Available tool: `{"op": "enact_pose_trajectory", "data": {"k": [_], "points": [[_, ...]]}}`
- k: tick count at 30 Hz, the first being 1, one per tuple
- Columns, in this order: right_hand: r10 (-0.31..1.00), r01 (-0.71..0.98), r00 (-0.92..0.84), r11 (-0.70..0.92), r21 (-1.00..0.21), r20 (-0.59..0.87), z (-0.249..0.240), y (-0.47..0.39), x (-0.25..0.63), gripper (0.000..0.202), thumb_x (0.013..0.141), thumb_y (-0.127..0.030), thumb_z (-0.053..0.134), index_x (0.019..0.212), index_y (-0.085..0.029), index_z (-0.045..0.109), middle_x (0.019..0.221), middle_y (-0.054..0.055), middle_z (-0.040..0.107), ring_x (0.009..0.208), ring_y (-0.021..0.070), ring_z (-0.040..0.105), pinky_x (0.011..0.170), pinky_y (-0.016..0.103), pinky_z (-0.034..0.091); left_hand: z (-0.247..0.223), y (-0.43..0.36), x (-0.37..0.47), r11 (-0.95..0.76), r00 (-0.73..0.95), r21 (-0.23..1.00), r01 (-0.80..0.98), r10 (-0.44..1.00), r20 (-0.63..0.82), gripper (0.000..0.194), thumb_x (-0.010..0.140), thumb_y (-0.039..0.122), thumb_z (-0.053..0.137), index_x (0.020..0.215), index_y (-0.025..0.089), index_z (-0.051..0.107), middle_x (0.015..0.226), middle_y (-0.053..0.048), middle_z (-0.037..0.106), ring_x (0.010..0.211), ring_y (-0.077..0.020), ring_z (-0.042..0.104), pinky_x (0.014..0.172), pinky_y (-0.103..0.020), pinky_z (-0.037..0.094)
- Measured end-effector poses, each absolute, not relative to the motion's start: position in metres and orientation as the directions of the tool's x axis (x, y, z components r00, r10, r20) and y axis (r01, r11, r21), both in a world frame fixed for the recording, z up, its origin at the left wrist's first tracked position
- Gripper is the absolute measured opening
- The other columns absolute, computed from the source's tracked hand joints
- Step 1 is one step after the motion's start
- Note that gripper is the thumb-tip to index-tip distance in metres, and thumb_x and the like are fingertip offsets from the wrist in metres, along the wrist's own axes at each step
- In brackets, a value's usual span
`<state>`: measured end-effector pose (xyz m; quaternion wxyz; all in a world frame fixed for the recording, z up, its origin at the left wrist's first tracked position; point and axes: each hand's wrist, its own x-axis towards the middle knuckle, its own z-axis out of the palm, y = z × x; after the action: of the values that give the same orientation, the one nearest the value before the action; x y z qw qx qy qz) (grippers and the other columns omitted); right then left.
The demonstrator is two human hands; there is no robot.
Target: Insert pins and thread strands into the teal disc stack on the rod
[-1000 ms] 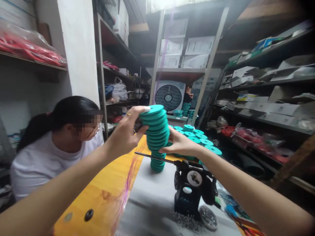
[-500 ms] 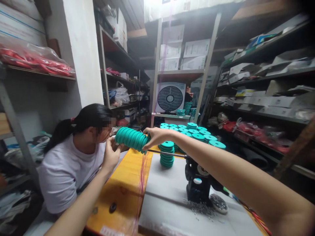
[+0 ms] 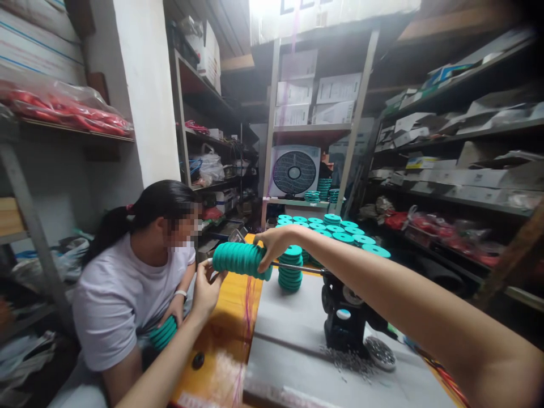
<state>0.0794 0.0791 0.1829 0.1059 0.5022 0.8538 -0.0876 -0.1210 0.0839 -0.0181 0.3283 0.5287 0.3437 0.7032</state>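
A row of green ring-shaped discs (image 3: 237, 258) lies sideways on a thin metal rod (image 3: 300, 266), which runs to a black machine (image 3: 344, 309) on the right. My left hand (image 3: 209, 292) is closed at the row's left end, thumb near a pale end piece and fingers under the discs. My right hand (image 3: 276, 242) grips the row's right end from above, its thumb on the near side. Just right of it stands an upright stack of the same discs (image 3: 290, 275). Pink-purple threads (image 3: 247, 311) hang below the row.
A person (image 3: 110, 294) sits close on the left, a hand on more green discs (image 3: 164, 333). Many disc stacks (image 3: 340, 235) stand at the back. A dish of small metal pieces (image 3: 381, 352) sits beside the machine. A fan (image 3: 294, 171) and loaded shelves surround the yellow table (image 3: 225, 323).
Both hands and the row of discs have moved right and slightly down, and the row now lies more level. The seated person's hand and the discs under it have come into view.
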Motion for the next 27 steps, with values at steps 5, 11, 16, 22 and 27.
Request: {"op": "enact_pose_trajectory", "data": {"k": [5, 11, 16, 22, 27], "points": [[0.840, 0.880, -0.466, 0.474, -0.044, -0.277, 0.188, 0.063, 0.110, 0.104, 0.036, -0.059, 0.082, 0.129, -0.021, 0.055, 0.121, 0.011, 0.063, 0.108, 0.0336, 0.059, 0.085, 0.039, 0.049, -0.011, 0.059, -0.095, -0.543, -0.153, 0.836, -0.082, 0.836, 0.527, 0.038, 0.075, 0.030, 0.069, 0.106, 0.020, 0.048, 0.108, -0.007, 0.063, 0.108, -0.0198, 0.061, 0.094, -0.037, 0.050], [0.854, 0.885, -0.461, 0.463, -0.051, -0.239, 0.188, 0.050, 0.151, 0.102, 0.040, -0.055, 0.083, 0.133, -0.025, 0.052, 0.123, 0.009, 0.063, 0.109, 0.0328, 0.060, 0.086, 0.040, 0.050, 0.006, 0.037, -0.070, -0.518, -0.037, 0.855, -0.039, 0.856, 0.516, 0.030, 0.081, 0.031, 0.064, 0.105, 0.020, 0.050, 0.109, -0.007, 0.062, 0.107, -0.0195, 0.062, 0.096, -0.038, 0.050], [0.870, 0.871, -0.483, 0.467, -0.152, -0.098, 0.181, 0.026, 0.190, 0.095, 0.057, -0.054, 0.078, 0.141, -0.027, 0.042, 0.129, 0.009, 0.060, 0.105, 0.0294, 0.064, 0.082, 0.038, 0.053, 0.015, 0.030, -0.052, -0.511, 0.065, 0.857, -0.062, 0.855, 0.514, 0.032, 0.080, 0.031, 0.066, 0.106, 0.020, 0.052, 0.113, -0.008, 0.061, 0.104, -0.0204, 0.063, 0.094, -0.038, 0.051], [0.767, 0.825, -0.356, 0.526, -0.205, 0.534, 0.133, -0.060, 0.228, 0.048, 0.085, -0.040, 0.058, 0.131, -0.029, 0.051, 0.133, 0.007, 0.056, 0.118, 0.0267, 0.056, 0.097, 0.042, 0.049, 0.007, 0.028, -0.041, -0.602, 0.098, 0.797, 0.046, 0.797, 0.596, 0.035, 0.090, 0.031, 0.052, 0.122, 0.023, 0.044, 0.128, -0.011, 0.054, 0.114, -0.0206, 0.057, 0.099, -0.039, 0.046], [0.661, 0.866, -0.278, 0.487, -0.117, 0.697, 0.058, -0.131, 0.228, 0.049, 0.086, -0.027, 0.056, 0.134, -0.032, 0.046, 0.129, 0.004, 0.060, 0.117, 0.0234, 0.058, 0.092, 0.033, 0.052, -0.002, 0.020, -0.044, -0.665, 0.164, 0.713, 0.221, 0.746, 0.645, 0.048, 0.090, 0.025, 0.048, 0.136, 0.025, 0.030, 0.139, -0.013, 0.045, 0.129, -0.0221, 0.046, 0.108, -0.042, 0.037]]}}
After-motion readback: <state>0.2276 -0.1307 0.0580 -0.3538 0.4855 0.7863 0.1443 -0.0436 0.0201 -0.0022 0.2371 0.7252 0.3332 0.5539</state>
